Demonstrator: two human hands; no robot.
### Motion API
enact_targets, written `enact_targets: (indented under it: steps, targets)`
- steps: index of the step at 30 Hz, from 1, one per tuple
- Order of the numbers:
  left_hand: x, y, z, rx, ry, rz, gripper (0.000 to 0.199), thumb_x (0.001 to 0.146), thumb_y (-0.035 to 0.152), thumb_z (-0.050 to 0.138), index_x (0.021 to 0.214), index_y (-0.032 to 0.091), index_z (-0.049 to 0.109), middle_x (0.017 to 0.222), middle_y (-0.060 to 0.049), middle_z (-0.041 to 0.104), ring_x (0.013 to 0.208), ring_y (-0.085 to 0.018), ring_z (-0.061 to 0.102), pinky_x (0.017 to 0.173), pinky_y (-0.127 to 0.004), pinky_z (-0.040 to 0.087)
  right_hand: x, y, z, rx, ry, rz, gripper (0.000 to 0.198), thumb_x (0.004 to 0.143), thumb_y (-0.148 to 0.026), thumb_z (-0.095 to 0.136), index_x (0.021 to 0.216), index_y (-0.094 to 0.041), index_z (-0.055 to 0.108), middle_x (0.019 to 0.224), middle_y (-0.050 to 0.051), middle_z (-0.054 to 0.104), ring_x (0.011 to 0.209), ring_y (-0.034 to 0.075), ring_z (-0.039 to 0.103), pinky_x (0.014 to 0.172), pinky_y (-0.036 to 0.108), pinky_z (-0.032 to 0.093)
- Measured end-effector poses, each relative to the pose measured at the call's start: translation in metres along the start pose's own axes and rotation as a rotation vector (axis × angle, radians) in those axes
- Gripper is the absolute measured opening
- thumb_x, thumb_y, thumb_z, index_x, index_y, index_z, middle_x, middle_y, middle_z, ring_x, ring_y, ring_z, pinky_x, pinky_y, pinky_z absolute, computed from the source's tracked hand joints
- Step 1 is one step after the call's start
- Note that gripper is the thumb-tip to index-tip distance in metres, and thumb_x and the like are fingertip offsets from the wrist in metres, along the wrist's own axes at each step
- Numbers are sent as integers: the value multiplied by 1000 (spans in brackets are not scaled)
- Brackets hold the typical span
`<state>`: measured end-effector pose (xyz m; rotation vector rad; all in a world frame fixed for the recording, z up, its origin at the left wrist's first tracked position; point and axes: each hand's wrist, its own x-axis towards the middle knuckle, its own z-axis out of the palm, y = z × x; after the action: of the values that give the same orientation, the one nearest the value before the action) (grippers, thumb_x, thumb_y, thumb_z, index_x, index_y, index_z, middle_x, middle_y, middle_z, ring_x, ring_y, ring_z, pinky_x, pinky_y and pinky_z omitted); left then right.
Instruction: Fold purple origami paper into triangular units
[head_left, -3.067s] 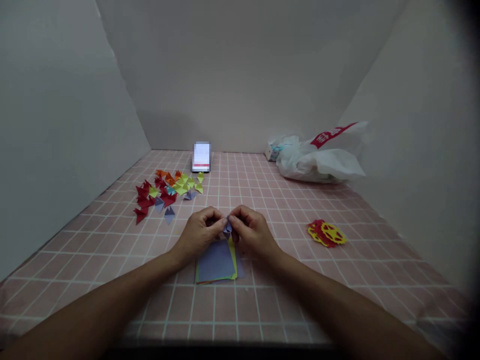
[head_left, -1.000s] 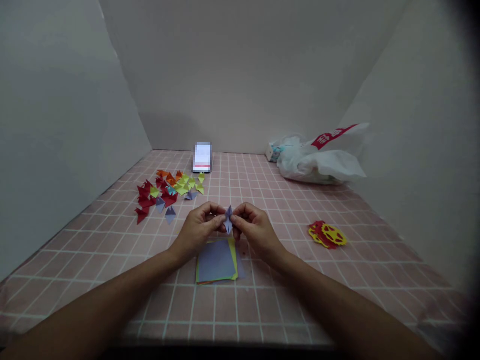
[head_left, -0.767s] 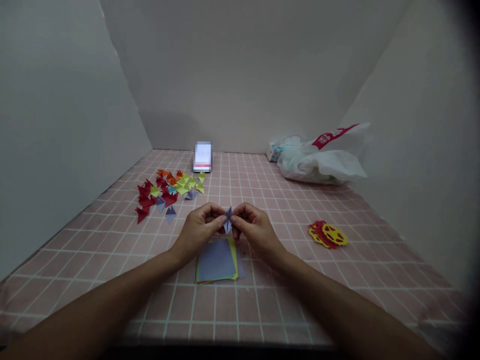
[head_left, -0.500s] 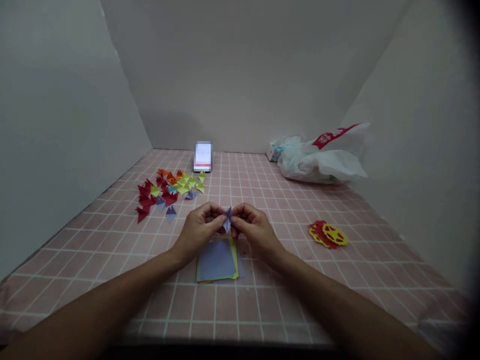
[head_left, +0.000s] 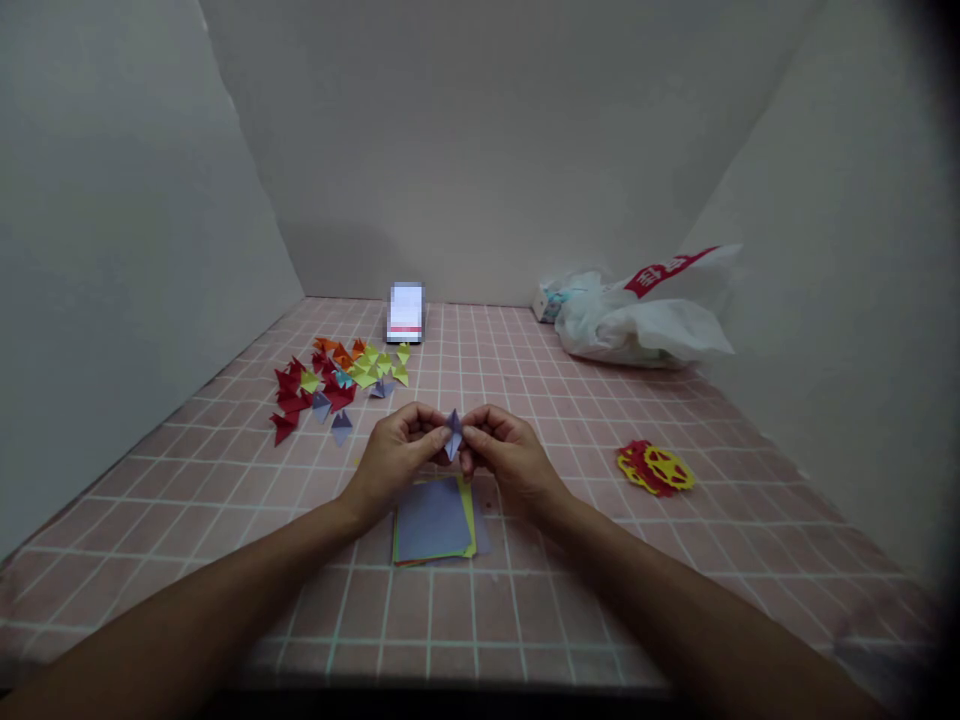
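Observation:
A small folded piece of purple origami paper (head_left: 453, 436) is held upright between both hands, its tip pointing up. My left hand (head_left: 401, 452) pinches its left side between thumb and fingers. My right hand (head_left: 511, 456) is closed on its right side, thumb against the paper. Just below the hands lies a stack of square origami paper (head_left: 433, 522), a purple sheet on top with yellow, green and orange edges showing. To the left, several folded paper pieces (head_left: 341, 392) in red, orange, yellow, purple and blue are spread in a loose group.
A phone (head_left: 406, 313) with a lit, blurred screen stands at the back. At the back right are a white plastic bag (head_left: 637, 330) and a small box (head_left: 550, 302). Red and yellow star cut-outs (head_left: 670, 469) lie right. A pink checked cloth (head_left: 555, 615) covers the table.
The purple folded paper has shifted slightly left and turned a little, showing more of its face. Both hands keep their grip; the other things have stayed put.

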<state>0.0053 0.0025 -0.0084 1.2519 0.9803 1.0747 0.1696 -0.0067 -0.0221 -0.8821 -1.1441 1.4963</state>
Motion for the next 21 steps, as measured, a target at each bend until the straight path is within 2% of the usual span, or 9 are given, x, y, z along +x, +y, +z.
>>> enact_targets:
  steps: [6,17,21]
  targets:
    - [-1,1,1,26,-16,18,24,74,33,75,83,15,63,71,0,68,64,-13,65,62,-25,55,-2,-4,4,-125,45,-69,18,82,-32,67,77,-19,57,56,-4,61,46,10,56,47,22,45]
    - [-3,5,2,59,-9,14,19,75,30,73,80,15,63,69,0,67,62,-13,65,62,-26,55,-4,-5,5,-169,37,-56,18,84,-34,65,78,-21,55,55,-5,57,47,11,54,48,24,42]
    - [-3,6,3,88,-3,11,19,74,30,73,79,14,64,68,0,66,60,-12,64,60,-25,54,-4,-2,3,-238,46,-111,17,84,-33,67,80,-21,56,66,-3,56,54,11,53,51,25,42]
